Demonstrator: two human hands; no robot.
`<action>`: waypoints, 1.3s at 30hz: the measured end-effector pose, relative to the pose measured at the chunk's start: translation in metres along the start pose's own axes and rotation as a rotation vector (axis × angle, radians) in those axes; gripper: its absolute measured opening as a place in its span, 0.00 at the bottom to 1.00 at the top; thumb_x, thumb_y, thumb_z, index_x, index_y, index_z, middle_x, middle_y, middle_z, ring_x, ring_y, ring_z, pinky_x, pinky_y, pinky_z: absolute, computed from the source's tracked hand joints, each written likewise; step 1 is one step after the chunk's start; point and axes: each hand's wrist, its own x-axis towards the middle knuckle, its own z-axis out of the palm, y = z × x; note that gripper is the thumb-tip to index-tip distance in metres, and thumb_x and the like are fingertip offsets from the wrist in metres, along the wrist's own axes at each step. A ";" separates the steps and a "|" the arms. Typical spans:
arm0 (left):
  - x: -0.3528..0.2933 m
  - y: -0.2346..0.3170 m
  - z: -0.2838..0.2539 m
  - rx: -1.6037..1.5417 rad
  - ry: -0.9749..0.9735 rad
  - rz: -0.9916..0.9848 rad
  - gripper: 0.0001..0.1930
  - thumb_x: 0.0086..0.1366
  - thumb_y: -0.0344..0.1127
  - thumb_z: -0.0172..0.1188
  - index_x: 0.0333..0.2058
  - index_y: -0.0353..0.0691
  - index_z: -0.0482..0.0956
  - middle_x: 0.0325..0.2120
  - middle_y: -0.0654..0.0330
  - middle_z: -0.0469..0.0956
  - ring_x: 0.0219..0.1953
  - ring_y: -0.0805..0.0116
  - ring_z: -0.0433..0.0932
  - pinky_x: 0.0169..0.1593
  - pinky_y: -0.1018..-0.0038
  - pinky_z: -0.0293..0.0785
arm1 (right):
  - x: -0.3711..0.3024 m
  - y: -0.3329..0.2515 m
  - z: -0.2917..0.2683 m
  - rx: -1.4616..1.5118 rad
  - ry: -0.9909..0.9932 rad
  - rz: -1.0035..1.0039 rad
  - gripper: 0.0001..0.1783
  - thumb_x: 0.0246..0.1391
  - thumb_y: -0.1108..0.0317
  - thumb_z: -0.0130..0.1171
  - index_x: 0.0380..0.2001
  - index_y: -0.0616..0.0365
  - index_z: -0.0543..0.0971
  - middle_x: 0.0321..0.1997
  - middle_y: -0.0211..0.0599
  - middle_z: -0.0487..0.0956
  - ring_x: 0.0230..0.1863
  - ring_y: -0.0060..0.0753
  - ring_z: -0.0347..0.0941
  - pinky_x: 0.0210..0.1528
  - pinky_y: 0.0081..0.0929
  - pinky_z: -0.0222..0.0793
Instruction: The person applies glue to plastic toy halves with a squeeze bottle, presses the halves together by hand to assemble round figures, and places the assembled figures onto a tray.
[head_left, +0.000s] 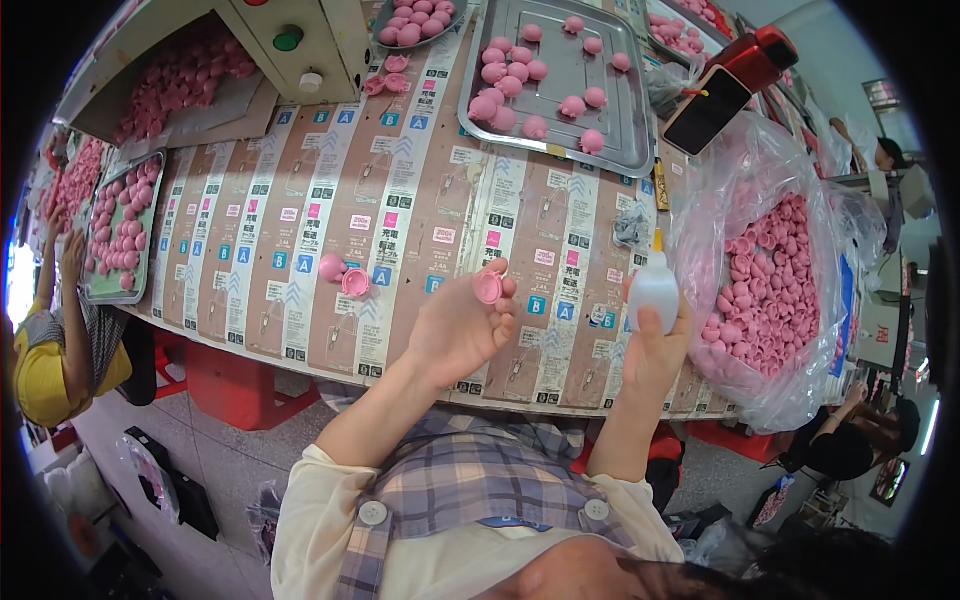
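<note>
My left hand (458, 335) is raised over the table with its palm turned up. Between its thumb and fingers it holds a small pink hollow cap (488, 289), the open side facing up. To the right, my right hand (658, 350) is wrapped round a white squeeze bottle (655, 288) that stands upright in the grip, its narrow yellowish nozzle pointing away from me. The bottle and the cap are well apart. Left of my left hand, a pink ball-like piece (331, 267) lies against another pink hollow cap (355, 282) on the table.
A metal tray (630, 130) with pink balls sits at the far middle. A clear plastic bag (705, 255) full of pink pieces is at the right, near a phone (707, 110). A beige machine (330, 50) stands far left. Another person (65, 345) works beside a tray at the left.
</note>
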 end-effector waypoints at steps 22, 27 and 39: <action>-0.003 -0.009 -0.004 0.797 0.022 0.256 0.16 0.60 0.36 0.43 0.45 0.34 0.63 0.36 0.55 0.70 0.34 0.69 0.71 0.41 0.74 0.69 | 0.013 0.043 0.007 -0.351 -0.201 0.116 0.20 0.44 0.80 0.52 0.43 0.60 0.62 0.42 0.38 0.71 0.40 0.22 0.68 0.42 0.18 0.63; -0.006 -0.007 0.001 1.412 -0.297 0.547 0.17 0.61 0.39 0.42 0.45 0.34 0.64 0.39 0.52 0.70 0.37 0.68 0.71 0.43 0.71 0.68 | 0.012 0.040 0.010 -0.336 -0.194 0.127 0.21 0.44 0.79 0.52 0.44 0.60 0.62 0.40 0.36 0.71 0.40 0.23 0.68 0.41 0.17 0.63; 0.007 -0.004 -0.001 0.151 -0.054 -0.027 0.16 0.60 0.36 0.43 0.46 0.37 0.64 0.36 0.54 0.69 0.35 0.67 0.70 0.41 0.72 0.69 | 0.004 0.012 -0.016 -0.814 -0.225 -0.127 0.28 0.43 0.79 0.50 0.51 0.60 0.60 0.49 0.42 0.65 0.53 0.31 0.59 0.52 0.28 0.54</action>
